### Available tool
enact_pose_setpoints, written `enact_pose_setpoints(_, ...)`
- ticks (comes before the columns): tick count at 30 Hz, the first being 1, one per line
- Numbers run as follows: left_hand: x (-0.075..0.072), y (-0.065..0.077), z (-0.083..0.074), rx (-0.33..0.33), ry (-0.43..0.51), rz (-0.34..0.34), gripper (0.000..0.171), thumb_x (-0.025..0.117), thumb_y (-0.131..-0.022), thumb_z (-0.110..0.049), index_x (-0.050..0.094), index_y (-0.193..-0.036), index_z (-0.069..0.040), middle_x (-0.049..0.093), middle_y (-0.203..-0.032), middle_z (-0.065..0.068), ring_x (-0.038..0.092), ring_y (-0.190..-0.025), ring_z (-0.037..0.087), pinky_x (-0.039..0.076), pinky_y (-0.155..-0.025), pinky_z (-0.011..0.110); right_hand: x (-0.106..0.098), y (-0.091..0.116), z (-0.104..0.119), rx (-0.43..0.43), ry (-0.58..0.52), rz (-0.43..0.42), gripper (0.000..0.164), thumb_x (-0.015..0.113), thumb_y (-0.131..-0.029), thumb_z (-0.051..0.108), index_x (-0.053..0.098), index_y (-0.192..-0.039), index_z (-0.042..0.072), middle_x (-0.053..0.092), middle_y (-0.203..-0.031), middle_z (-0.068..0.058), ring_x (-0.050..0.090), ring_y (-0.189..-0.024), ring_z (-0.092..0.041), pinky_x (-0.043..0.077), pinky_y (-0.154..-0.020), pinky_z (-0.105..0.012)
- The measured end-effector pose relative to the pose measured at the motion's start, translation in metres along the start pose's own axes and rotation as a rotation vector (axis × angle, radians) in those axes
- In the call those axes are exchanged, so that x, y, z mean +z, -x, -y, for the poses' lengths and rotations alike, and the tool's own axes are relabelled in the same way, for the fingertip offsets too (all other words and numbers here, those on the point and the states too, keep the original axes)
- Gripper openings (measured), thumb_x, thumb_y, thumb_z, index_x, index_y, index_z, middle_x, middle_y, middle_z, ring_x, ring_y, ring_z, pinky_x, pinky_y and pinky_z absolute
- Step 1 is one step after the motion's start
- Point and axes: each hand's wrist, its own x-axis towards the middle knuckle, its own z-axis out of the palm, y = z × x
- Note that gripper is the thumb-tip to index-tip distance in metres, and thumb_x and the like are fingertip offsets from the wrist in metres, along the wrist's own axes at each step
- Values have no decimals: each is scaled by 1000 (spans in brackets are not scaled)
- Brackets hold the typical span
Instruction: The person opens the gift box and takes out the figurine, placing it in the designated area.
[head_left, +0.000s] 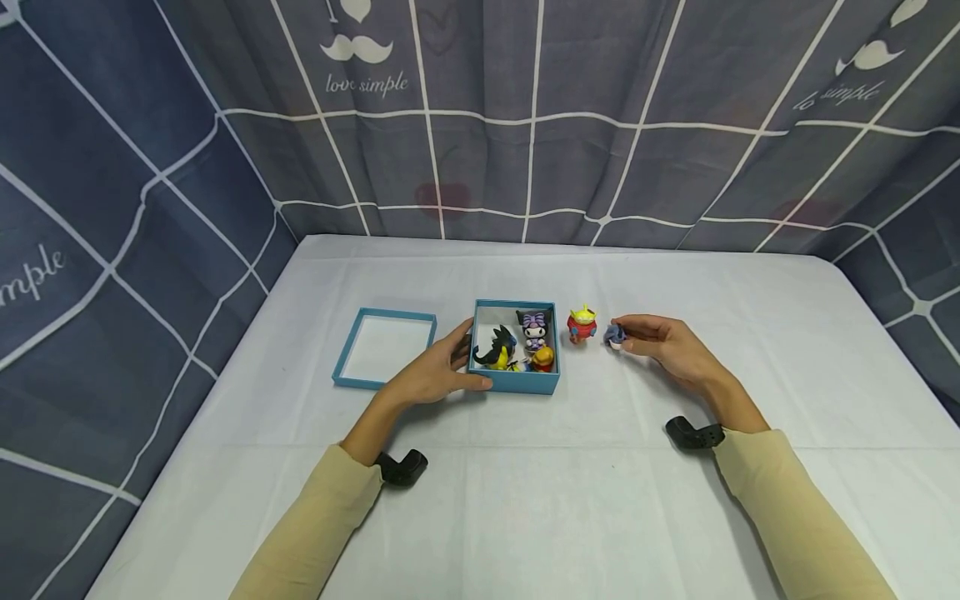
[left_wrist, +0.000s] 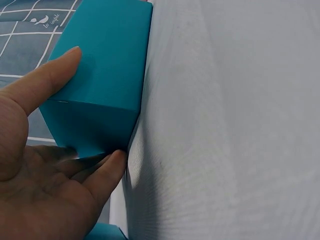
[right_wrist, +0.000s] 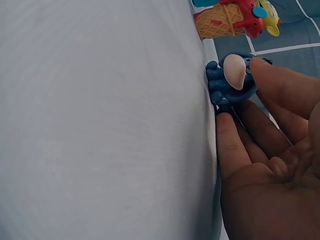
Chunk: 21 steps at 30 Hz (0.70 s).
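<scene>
My left hand grips a teal box at its near left corner, the thumb on the front wall and the fingers against the left side. Inside the box are a black-and-yellow dragon-like figurine, a figurine with a black hood and purple bow, and an orange-yellow one. To the right of the box, my right hand pinches a small blue donkey figurine with a pale muzzle, low at the tabletop. Between box and hand stands a green-headed alien figurine in red, on an ice-cream cone base.
The box's lid lies upturned left of the box, showing its white inside. A white cloth covers the table. Dark grid-patterned curtains hang behind and at both sides.
</scene>
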Motion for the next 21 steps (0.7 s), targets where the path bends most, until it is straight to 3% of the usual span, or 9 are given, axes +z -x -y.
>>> enact_pose_setpoints(7,0,0,-1,-1,-10,5,107,79,-86,-19,1,-159,-6,20,-160,17,26,-145,27,30,-114,34,-1,1,0,18,-31,-9,59,70,-93,17,46,-144,-3,47,-146,-18,40,-137,-30,40,-96,-10)
enact_pose_setpoints(12,0,0,-1,-4,-12,4,107,79,-86,-19,1,-159,-7,20,-160,17,26,-145,28,30,-115,35,0,3,3,25,-29,-34,57,69,-94,19,47,-142,-4,49,-144,-19,48,-130,-22,40,-96,-11)
enact_pose_setpoints(17,1,0,0,-17,-20,3,107,79,-86,-21,2,-159,-8,21,-161,15,27,-145,25,31,-114,32,4,9,13,-14,-49,-128,52,67,-96,20,49,-138,-6,52,-138,-21,52,-123,-16,41,-94,-11)
enact_pose_setpoints(21,0,0,1,-13,-23,-3,108,80,-85,-21,2,-159,-9,21,-160,14,27,-145,24,31,-114,32,8,15,26,-96,-188,-182,50,65,-96,11,46,-136,-13,57,-130,-13,52,-122,-19,43,-96,-14)
